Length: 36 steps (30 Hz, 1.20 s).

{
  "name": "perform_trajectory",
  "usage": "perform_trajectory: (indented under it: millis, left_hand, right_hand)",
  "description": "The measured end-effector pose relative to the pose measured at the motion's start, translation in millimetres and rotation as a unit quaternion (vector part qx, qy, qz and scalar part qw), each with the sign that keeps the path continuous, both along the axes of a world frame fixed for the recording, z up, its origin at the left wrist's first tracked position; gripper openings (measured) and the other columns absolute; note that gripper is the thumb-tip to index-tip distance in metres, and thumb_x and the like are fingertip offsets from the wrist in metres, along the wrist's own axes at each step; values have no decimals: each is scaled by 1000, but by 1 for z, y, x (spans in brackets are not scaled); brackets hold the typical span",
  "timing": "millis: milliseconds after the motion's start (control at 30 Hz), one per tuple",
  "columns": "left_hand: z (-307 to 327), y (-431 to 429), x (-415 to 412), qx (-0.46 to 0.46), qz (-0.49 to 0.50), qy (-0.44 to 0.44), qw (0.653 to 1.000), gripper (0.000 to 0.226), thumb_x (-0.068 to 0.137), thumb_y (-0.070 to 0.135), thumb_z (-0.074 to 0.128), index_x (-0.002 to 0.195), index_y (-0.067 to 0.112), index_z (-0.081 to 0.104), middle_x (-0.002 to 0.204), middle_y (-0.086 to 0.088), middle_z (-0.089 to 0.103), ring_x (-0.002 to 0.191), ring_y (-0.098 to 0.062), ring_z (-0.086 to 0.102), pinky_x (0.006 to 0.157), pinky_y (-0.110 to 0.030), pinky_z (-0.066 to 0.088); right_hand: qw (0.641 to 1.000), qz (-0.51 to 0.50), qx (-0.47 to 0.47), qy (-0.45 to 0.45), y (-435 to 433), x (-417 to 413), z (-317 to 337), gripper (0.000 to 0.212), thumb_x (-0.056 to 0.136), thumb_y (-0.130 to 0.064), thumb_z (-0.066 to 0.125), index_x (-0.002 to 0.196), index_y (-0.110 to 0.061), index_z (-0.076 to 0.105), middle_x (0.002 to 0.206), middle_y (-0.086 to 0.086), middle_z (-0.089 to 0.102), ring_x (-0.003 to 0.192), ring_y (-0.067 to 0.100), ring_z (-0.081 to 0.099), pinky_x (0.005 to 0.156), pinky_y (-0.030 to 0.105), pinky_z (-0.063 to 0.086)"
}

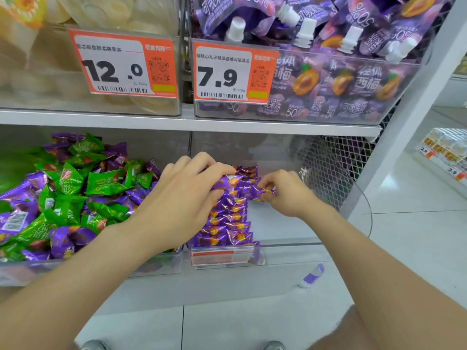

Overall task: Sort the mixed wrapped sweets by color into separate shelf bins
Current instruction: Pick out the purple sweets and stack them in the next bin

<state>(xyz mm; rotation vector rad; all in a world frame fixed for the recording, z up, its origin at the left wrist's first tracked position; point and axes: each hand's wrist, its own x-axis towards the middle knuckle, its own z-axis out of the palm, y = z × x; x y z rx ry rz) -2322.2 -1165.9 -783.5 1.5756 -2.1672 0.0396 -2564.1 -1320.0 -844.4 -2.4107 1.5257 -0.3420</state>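
Lower shelf, two clear bins side by side. The left bin holds the mixed pile, green and purple heaped together; the right bin holds only the purple row, packed against its left wall, with the floor to its right bare. My left hand reaches across the divider, fingers and thumb curled round the far end of that row. My right hand pinches a single purple sweet narrowly between fingertips and thumb, just beside the row's right edge. Main risk, as I judge it: the row stands unsupported on its right, so a nudge while seating this sweet could topple it sideways. Second risk: my left forearm lies over the heaped mixed pile and could drag green sweets across the divider. Third risk: a slick foil wrapper, held by a tip pinch, may slip. A small purple-and-white piece lies below the bin front; I cannot tell what it is.
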Motion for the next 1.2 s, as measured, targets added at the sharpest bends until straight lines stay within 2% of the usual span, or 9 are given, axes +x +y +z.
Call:
perform_trajectory:
  millis: [267,433,667,767,867,933,1033,1133,1200]
  left_hand:
    - [-2,-1,3,25,28,11,999,39,103,34,54,140,43,45,121,16,46,105,-17,46,91,-43,38]
    - [-2,-2,5,32,25,85,996,22,102,40,58,119,40,43,111,20,55,102,-15,52,92,-42,36]
    - [3,2,7,36,3,135,990,20,98,47,65,115,43,55,97,24,60,86,11,52,94,-44,43]
    - [6,1,6,36,3,160,986,21,97,50,65,116,42,60,98,22,66,89,2,59,90,-46,50]
    - [9,0,3,37,-1,193,980,22,95,49,67,114,39,63,94,19,71,90,-1,65,83,-35,53]
    - [9,0,1,34,0,201,979,22,95,50,69,113,38,63,92,17,71,88,-2,65,77,-30,52]
    - [9,2,-2,35,20,236,971,33,92,51,70,115,34,53,96,16,68,86,-4,64,72,-26,49]
    - [8,4,-3,52,39,237,969,34,95,41,68,117,31,43,101,13,61,86,-5,60,75,-32,46]
    - [8,6,-4,74,43,226,970,33,92,26,62,117,30,41,101,13,58,83,-4,56,73,-30,42]
  right_hand:
    - [999,46,7,22,-4,16,-3,19,86,-7,76,98,-21,77,95,-1,75,94,20,69,87,38,58]
    - [999,23,-28,17,-6,20,-6,15,82,-21,85,91,-28,77,91,-3,73,87,22,67,79,42,59]
    - [998,9,-59,23,0,19,8,22,88,-27,80,108,-19,77,102,1,74,98,24,66,89,39,55]
    - [990,5,-52,-133,22,30,33,27,101,-36,62,97,-14,78,85,0,75,82,22,68,80,36,55]
    - [915,117,174,-345,60,37,65,29,105,-33,62,115,-10,77,103,11,79,98,25,74,86,41,58]
    - [880,165,242,-374,75,34,75,28,98,-21,73,123,-9,74,109,15,78,103,30,74,90,43,60]
    - [871,148,248,-397,69,23,74,28,93,-10,76,121,-5,74,104,21,78,92,34,75,89,47,60]
    - [914,86,160,-363,46,5,60,20,93,-9,78,113,-11,76,99,10,80,87,24,76,83,38,60]
    - [978,42,40,-199,28,-9,44,16,89,-18,81,104,-23,78,94,-5,79,83,13,75,86,36,59]
